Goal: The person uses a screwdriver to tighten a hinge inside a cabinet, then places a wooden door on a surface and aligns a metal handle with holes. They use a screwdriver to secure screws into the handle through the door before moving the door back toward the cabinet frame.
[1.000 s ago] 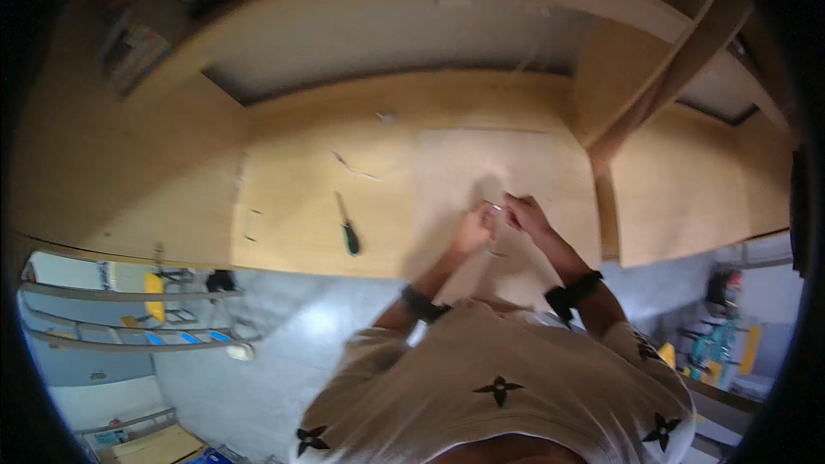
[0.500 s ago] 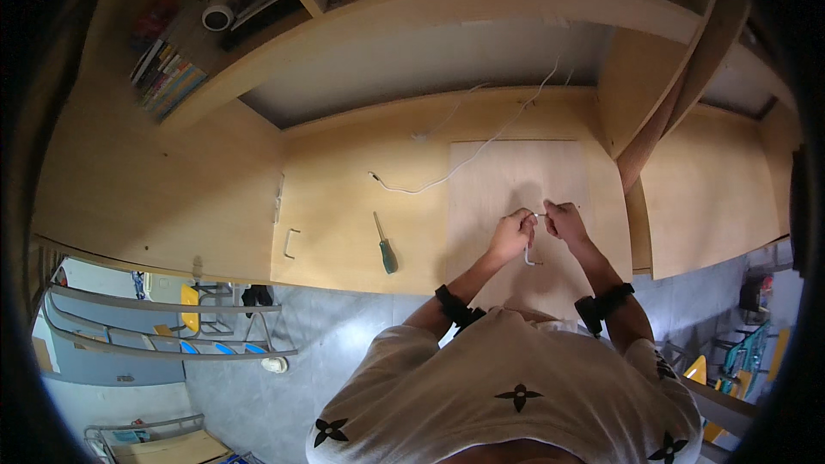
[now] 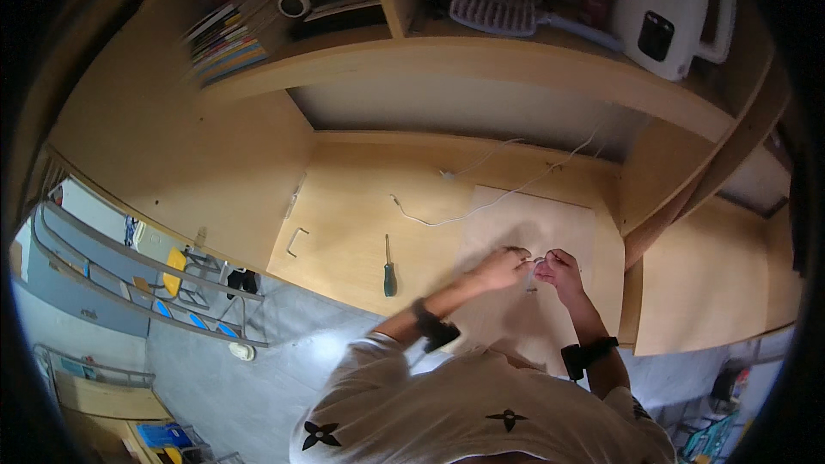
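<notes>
Over the pale board, both my hands meet at a small pale metal handle (image 3: 531, 289), bent like a U-shaped drawer pull. My right hand (image 3: 560, 273) is closed around its upper part, and its lower end hangs beneath the fingers. My left hand (image 3: 503, 268), slightly blurred, pinches at the handle's top end from the left; a tiny item in those fingertips is too small to make out. A similar U-shaped handle (image 3: 297, 241) lies at the left of the desk. To its right rests a screwdriver (image 3: 389, 278) with a dark green grip, its shaft pointing away from me.
A pale board (image 3: 490, 228) lies on the wooden desk (image 3: 352, 206). A white cable (image 3: 447, 222) crosses its far part. The shelf (image 3: 481, 56) above carries a hairbrush (image 3: 494, 13), a white appliance (image 3: 666, 21) and books (image 3: 228, 47). A metal ladder (image 3: 146, 279) stands at left.
The view has tilted, so more of the shelf shows. My left hand has shifted from holding the handle to its top end, while my right hand now grips the handle.
</notes>
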`<state>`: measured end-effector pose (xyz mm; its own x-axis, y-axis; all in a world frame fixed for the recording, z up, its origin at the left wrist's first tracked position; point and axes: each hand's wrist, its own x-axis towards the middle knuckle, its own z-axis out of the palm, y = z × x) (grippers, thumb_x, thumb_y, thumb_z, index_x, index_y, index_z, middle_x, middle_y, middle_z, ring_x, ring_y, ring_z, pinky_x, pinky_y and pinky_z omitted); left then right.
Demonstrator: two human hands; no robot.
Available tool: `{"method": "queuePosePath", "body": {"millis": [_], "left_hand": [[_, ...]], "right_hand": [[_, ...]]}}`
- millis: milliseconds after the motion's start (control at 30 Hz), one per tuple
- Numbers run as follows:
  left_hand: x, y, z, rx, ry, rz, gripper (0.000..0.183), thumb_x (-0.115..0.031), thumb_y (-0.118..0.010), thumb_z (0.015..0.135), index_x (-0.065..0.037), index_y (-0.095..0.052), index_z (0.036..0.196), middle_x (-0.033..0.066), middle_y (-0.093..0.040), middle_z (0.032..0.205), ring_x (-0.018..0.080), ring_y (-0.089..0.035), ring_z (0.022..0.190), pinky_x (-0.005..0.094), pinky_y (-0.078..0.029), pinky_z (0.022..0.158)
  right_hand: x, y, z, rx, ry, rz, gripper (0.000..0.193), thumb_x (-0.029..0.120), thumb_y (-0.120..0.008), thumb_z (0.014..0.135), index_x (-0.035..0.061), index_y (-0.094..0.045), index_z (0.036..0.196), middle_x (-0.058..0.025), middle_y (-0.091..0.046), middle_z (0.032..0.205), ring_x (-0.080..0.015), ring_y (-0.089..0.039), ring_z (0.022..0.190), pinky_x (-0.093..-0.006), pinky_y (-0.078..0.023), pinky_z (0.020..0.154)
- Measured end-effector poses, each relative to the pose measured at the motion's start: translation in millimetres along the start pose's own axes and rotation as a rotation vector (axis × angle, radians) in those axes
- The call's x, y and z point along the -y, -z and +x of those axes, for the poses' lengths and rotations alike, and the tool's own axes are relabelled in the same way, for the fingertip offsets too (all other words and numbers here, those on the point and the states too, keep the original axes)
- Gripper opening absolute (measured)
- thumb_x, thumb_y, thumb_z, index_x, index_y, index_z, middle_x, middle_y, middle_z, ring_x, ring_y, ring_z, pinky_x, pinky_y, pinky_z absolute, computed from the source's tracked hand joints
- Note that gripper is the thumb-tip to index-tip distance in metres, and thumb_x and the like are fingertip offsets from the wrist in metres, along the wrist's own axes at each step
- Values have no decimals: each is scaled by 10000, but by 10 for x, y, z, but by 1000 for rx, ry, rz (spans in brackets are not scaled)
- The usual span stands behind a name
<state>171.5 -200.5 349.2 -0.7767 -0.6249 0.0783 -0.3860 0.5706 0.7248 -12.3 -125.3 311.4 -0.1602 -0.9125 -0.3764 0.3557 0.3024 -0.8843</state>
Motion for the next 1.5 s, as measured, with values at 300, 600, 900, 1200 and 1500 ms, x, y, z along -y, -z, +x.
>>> {"method": "queuePosePath", "body": {"millis": [300, 600, 900, 1200, 1500], "left_hand": [[-258, 4479, 521, -1044, -405, 540, 309, -220, -537, 875, -51, -503, 1131, 172, -610, 965, 298, -553, 991, 404, -441, 858], [323, 4797, 1168, -929, -3, 901, 628, -499, -398, 899, -99, -317, 1377, 136, -528, 1244, 398, -312, 1275, 558, -194, 1046], [378, 4877, 1151, -968, -59, 967, 618, -492, -418, 885, -112, -346, 1366, 137, -542, 1225, 352, -372, 1248, 529, -212, 1048], [378, 4915, 1068, -948, -70, 956, 621, -442, -517, 853, -49, -387, 1317, 163, -534, 1221, 352, -419, 1206, 529, -284, 1003], [32, 2371, 431, -912, -350, 313, 272, -60, -550, 801, -43, -503, 1069, 145, -532, 1008, 276, -511, 980, 373, -400, 843]], "right_hand": [[444, 69, 1, 79, 214, 128, 150, 225, -472, 939, 81, -514, 948, -71, -611, 884, -167, -627, 736, -301, -537, 635], [599, 363, -182, -105, 282, 146, 160, 213, -476, 934, 61, -517, 963, -66, -608, 865, -162, -613, 713, -291, -523, 622], [627, 345, -227, -138, 284, 175, 152, 203, -464, 939, 62, -518, 919, -67, -601, 781, -165, -621, 678, -274, -495, 607], [720, 298, -343, -129, 299, 151, 177, 238, -496, 928, 65, -520, 900, -66, -597, 753, -166, -609, 674, -271, -491, 623], [711, 113, -479, -87, 316, -105, 199, 200, -508, 923, 38, -540, 810, -39, -539, 669, -120, -505, 573, -257, -426, 553]]}}
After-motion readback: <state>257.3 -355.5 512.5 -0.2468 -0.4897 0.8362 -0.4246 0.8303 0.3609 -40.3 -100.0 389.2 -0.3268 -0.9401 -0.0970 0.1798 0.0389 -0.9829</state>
